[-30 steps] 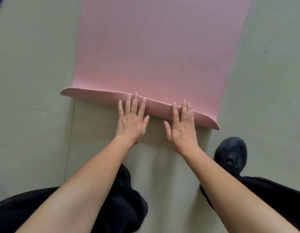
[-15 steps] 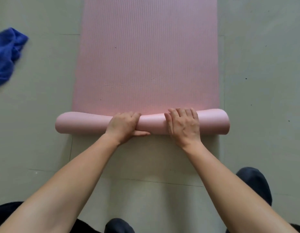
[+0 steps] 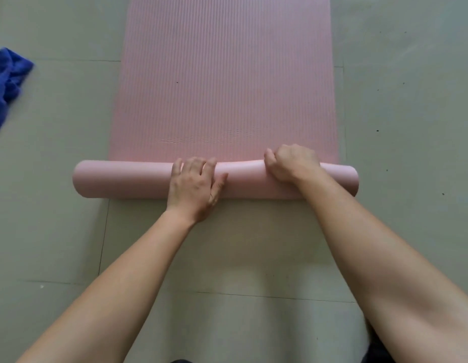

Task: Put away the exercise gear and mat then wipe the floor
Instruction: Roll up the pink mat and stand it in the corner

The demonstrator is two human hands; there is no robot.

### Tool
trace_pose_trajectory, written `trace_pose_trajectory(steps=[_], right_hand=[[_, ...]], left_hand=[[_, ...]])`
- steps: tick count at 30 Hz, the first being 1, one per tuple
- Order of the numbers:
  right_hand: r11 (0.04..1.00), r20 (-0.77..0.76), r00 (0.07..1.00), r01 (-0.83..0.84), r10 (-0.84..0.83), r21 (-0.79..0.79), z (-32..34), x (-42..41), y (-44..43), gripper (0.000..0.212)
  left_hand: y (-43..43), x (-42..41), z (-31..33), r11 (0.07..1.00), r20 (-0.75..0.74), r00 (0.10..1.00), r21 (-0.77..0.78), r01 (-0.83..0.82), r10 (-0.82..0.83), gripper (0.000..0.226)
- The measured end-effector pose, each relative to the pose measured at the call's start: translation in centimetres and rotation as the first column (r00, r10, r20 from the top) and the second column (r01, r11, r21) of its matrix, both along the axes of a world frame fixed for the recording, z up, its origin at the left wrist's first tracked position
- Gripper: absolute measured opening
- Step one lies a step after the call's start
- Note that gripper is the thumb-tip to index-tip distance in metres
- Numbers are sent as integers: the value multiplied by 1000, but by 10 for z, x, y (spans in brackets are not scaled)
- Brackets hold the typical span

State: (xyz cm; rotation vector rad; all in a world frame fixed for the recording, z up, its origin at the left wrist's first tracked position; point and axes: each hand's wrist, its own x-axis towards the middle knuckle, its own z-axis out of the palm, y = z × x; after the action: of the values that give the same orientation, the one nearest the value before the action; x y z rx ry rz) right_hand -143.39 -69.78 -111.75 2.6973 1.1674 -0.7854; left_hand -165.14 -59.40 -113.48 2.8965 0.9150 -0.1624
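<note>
A pink exercise mat [image 3: 227, 82] lies lengthwise on the floor, and its near end is rolled into a tube [image 3: 128, 179] that runs left to right. My left hand [image 3: 194, 187] rests on the middle of the roll, fingers laid over its top and thumb stretched out to the right. My right hand [image 3: 291, 162] grips the roll further right, fingers curled over its far side where the roll meets the flat mat. The roll dents slightly under this hand.
A crumpled blue cloth [image 3: 7, 82] lies on the grey-green tiled floor [image 3: 411, 100] at the far left edge. Bare floor shows on both sides of the mat and between the roll and my dark-clothed legs [image 3: 379, 347] at the bottom edge.
The mat's near end went from a lifted flap to a thick roll, which has moved away from me. My left hand has flattened on the roll; my right hand has curled over its far side.
</note>
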Motion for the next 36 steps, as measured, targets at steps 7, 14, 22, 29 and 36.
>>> trace_pose_trajectory(steps=[7,14,22,29,36], right_hand=[[899,173,981,0,-84,439,-24,-41,-26,57],[928,237,936,-309,259,208,-43,-46,-63,132],[953,168,971,-206,171,220,-5,-35,-55,67],[985,-5,989,-146,147,90,22,18,-26,75],[930,195,955,-270,225,250,5,-15,-26,108]], left_hand=[[30,42,-7,994,-138,986,-29,-103,98,60],[65,71,-11,970,-285,956,-206,-129,66,60],[53,62,7,925,-395,917,-327,-196,55,61],[5,20,17,999,-3,1000,-30,-28,28,71],[44,41,3,993,-46,993,48,-108,110,86]])
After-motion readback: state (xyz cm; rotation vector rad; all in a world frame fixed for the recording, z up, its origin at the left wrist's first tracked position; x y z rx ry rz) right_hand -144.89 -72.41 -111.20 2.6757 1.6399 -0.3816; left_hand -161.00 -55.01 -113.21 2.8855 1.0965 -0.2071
